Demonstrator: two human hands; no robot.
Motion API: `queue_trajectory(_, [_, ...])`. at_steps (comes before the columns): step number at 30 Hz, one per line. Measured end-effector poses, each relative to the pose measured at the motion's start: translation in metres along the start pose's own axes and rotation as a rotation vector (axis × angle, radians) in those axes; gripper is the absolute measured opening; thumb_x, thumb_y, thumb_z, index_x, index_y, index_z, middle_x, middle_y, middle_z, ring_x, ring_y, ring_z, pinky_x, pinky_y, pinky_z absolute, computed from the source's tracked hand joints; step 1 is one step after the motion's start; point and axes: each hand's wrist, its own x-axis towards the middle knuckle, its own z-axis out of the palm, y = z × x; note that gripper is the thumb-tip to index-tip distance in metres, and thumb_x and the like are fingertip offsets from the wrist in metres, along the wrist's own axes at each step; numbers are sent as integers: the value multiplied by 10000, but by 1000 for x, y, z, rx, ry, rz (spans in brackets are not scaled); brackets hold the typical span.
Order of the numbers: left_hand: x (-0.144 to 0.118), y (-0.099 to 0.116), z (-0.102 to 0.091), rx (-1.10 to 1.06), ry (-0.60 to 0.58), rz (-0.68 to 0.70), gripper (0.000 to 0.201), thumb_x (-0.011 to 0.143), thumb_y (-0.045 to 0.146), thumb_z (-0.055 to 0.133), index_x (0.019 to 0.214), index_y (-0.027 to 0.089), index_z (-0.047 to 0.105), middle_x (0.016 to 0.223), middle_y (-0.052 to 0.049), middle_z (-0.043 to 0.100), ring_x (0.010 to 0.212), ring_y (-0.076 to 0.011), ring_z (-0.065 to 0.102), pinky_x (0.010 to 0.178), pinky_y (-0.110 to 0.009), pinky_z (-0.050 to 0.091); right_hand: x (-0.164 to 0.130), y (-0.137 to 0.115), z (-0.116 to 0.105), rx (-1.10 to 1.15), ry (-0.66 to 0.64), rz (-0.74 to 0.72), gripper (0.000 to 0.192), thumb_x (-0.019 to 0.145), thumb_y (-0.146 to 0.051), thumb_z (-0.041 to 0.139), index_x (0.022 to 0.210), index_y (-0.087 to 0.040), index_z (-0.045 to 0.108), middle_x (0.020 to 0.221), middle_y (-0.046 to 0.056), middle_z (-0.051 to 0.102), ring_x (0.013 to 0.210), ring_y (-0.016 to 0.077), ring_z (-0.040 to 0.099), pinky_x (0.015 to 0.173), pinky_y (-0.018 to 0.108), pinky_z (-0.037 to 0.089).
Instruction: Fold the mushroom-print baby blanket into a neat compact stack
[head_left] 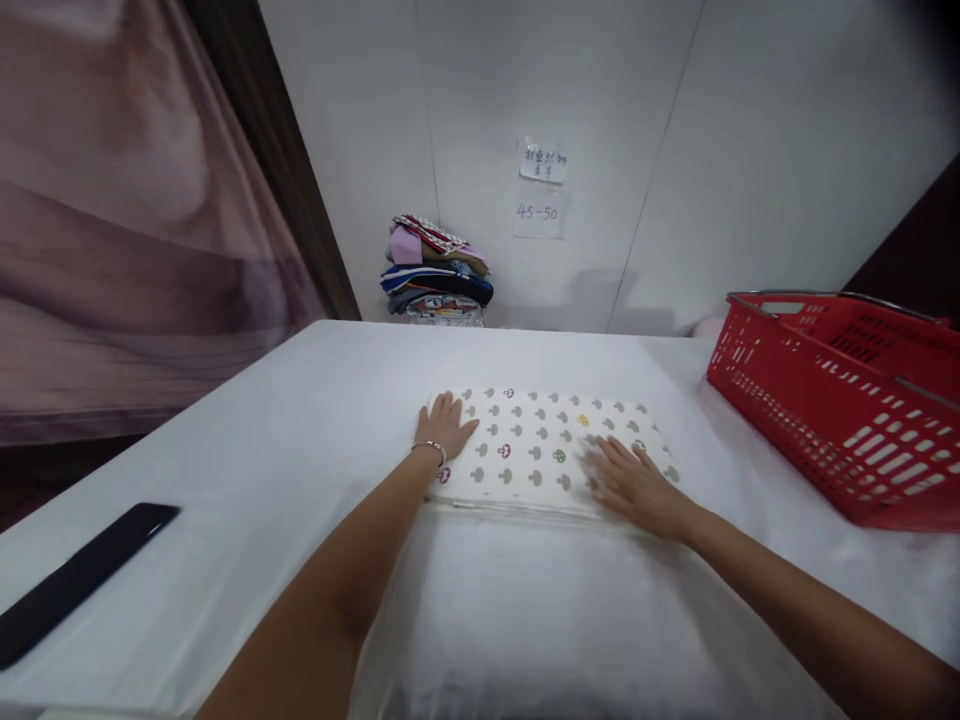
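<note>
Folded mushroom-print cloth [544, 450] lies mid-table on white table cover [300, 430]. Left hand [444, 425] flat on its left end, fingers spread, gripping nothing. Right hand [630, 485] flat on right side, likewise open. Red basket [840, 400] at right; clothes stack [436, 270] by wall; black phone [75, 580] near left.

Under your flat palms lies a folded cloth [540, 450], soft and matt, printed with small mushrooms. The table cover [300, 420] looks like smooth white fabric. The basket [847, 410] is glossy red plastic; the phone [75, 580] shiny black.

The red basket [840, 400] is cut off right; wall notes' [541, 162] writing is unreadable.
</note>
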Motion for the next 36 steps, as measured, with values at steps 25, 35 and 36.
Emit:
queue_trajectory(25, [5,-4,2,12,54,4,693,861,590,222,1422,199,336,1536,-73,164,1412,-278,115,1093,-547,199,153,7,3,-19,-5,108,797,869,-665,152,1474,-148,198,1554,88,62,1421,265,-16,1112,468,-44])
queue_trajectory(35, [6,-3,-4,29,14,4,728,860,590,195,1442,164,295,1540,-74,121,1415,-275,97,1095,-557,191,135,34,2,8,15,188,720,896,-612,221,1471,-178,203,1553,89,89,1420,251,32,1115,500,19])
queue_trajectory(36, [6,-2,-5,28,18,6,725,860,590,197,1439,167,302,1539,-78,126,1414,-277,102,1093,-559,194,129,36,0,1,48,218,705,903,-596,235,1466,-173,216,1552,94,96,1420,251,31,1115,504,16])
